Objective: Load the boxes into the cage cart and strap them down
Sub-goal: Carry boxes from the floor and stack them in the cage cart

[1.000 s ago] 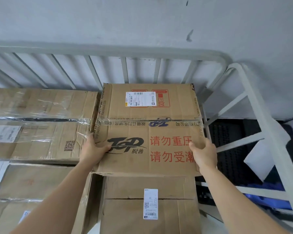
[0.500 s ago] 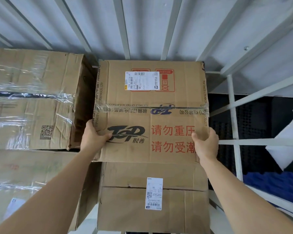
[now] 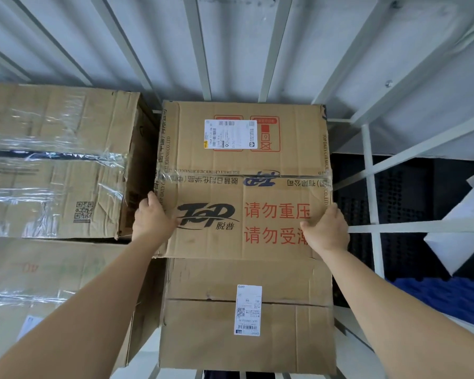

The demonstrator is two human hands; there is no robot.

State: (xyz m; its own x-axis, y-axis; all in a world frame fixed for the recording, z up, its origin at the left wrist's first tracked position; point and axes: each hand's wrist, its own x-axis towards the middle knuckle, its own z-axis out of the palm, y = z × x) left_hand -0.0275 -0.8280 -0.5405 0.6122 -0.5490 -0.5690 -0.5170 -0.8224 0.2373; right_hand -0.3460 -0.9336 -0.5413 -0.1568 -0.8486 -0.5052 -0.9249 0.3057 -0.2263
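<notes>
The TOP-printed cardboard box (image 3: 244, 176) sits on top of a plain cardboard box (image 3: 246, 348) inside the cage cart (image 3: 200, 50), with its far edge close up to the cart's back bars. A white shipping label (image 3: 230, 134) lies on its top face near the far edge, and clear tape runs across the middle seam. The left hand (image 3: 153, 217) grips the box at its near left edge, thumb laid on the top face by the black logo and fingers curled down over the side. The right hand (image 3: 326, 231) grips the near right edge the same way, thumb over the red printed characters. The plain box beneath sticks out toward the person and bears its own white label (image 3: 248, 310). Just beside on the left, across a narrow gap, a tape-wrapped box (image 3: 58, 160) with a QR code rests on another taped box (image 3: 39, 269). To the right, beyond the cart's side bars (image 3: 368, 173), show a black perforated panel (image 3: 411, 192), a white sheet (image 3: 465, 222) and something blue (image 3: 435, 294).
</notes>
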